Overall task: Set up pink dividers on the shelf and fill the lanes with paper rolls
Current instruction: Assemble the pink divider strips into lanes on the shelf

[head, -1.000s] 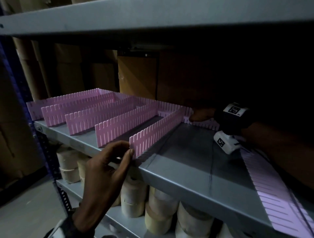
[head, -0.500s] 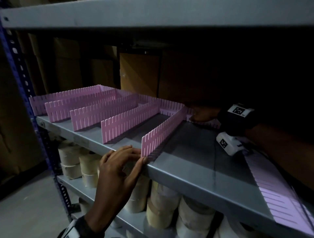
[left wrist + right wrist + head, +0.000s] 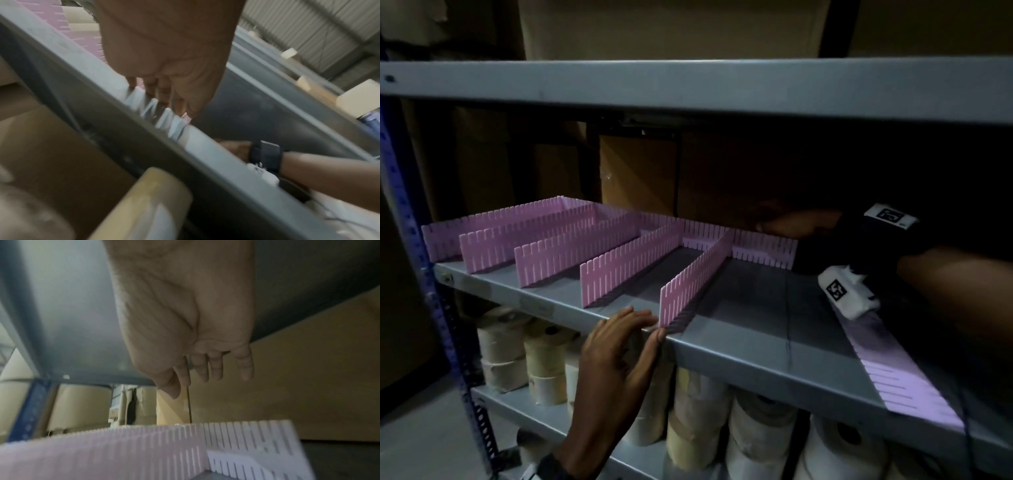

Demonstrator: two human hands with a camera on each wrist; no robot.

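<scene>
Grey metal shelf (image 3: 756, 329) of a blue-posted rack, dimly lit, with brown cardboard boxes (image 3: 637, 171) behind it. Upright on the shelf: five slotted pink plastic dividers (image 3: 551, 246) running front to back, slotted into a pink back strip (image 3: 756, 245) along the rear. Flat on the shelf at the right: one more long pink divider (image 3: 900, 373), well apart from the standing ones. On the lower shelf: cream and white paper rolls (image 3: 756, 438), stacked upright, none in the lanes yet.

Left hand (image 3: 619, 356) at the front lip of the shelf, fingers (image 3: 633, 317) straight and close together, lying on the shelf edge just left of the front end of the rightmost standing divider (image 3: 695, 284), thumb tip at its foot; gripping nothing. Right hand (image 3: 801, 222) deep at the back, above the end of the back strip; in the right wrist view fingers (image 3: 216, 368) relaxed, slightly spread, apart from the strip below, holding nothing.
</scene>
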